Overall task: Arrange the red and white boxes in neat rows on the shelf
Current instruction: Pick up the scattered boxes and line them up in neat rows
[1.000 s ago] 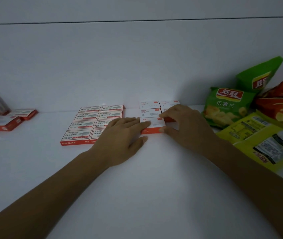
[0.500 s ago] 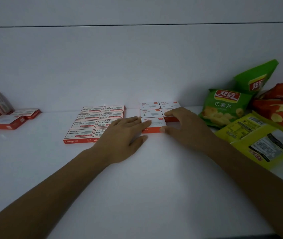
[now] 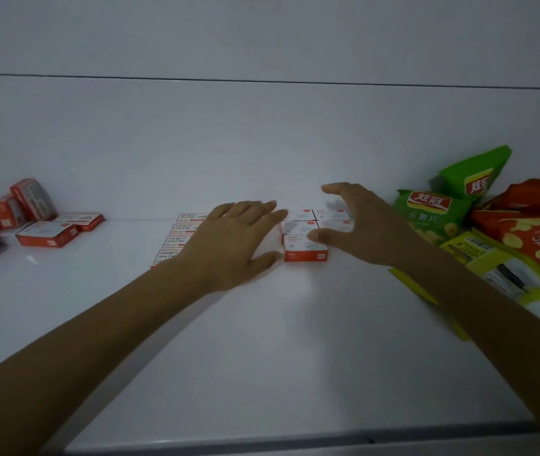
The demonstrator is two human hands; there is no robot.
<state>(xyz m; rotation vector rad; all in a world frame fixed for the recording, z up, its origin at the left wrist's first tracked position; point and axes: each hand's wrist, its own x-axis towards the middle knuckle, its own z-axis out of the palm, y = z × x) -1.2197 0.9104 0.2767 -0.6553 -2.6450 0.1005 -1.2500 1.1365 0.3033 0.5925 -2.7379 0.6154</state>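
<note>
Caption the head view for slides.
Open left hand and open right hand at rows of red and white boxes on a shelf; loose boxes left, snack bags right.

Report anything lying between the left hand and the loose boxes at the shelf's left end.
Only the arranged block of boxes, lying flat partly under the left hand. Past it, bare shelf runs to the loose boxes; nothing else stands in between.

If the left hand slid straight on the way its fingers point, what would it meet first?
Probably the small block of red and white boxes right ahead of the left hand; its fingers may be touching it.
</note>
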